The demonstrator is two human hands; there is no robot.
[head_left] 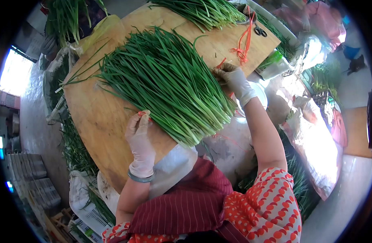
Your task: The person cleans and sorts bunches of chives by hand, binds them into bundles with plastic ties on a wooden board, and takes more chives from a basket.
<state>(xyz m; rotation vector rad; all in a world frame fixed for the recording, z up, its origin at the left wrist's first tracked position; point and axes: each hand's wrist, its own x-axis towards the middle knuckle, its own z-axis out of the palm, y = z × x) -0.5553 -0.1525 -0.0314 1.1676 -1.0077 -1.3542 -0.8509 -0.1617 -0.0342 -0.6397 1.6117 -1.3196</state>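
Currently, a striped maroon apron (182, 198) is being worn over a red-patterned sleeve (271, 198) nearest the camera. Just beyond, a red tie end (143, 114) is being pinched between the thumb and fingers of the gloved left hand (140, 141), beside the bundle's near left side. On the opposite side, another red end (221, 63) is being held at the closed fingertips of the gloved right hand (233, 81). Between the hands, a broad bundle of green stalks (165, 85) is being supported by a wooden board (96, 141), its pale ends being carried past the near edge. Farther off, loose red ties (244, 48) and dark scissors (260, 30) are being kept near the far right corner, beside a second green bundle (202, 12).
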